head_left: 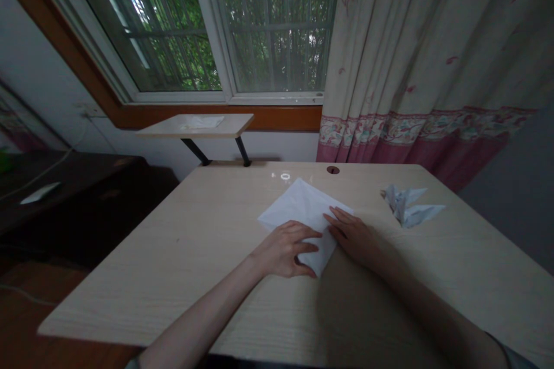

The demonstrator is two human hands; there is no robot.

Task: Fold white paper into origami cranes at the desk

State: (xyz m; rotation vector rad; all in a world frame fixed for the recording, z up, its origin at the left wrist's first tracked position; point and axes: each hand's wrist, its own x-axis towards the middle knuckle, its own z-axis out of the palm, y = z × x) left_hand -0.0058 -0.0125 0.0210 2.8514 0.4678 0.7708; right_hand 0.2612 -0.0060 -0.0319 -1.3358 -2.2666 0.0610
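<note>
Two hands on folded white paper (300,204), middle of light wood desk (151,282), left hand (285,249) curved over lower corner, right hand (352,236) fingertips on its edge, neither clenched, pinch unclear, crumpled folded paper figure (404,206) just right

Wide room across desk (173,277) left of left hand (285,249). Folded white paper (298,207) under both hands. Right of right hand (352,236), folded paper figure (409,206) in way, with passage beyond. Past far edge, small shelf (194,125) and curtain (415,69) block.
</note>
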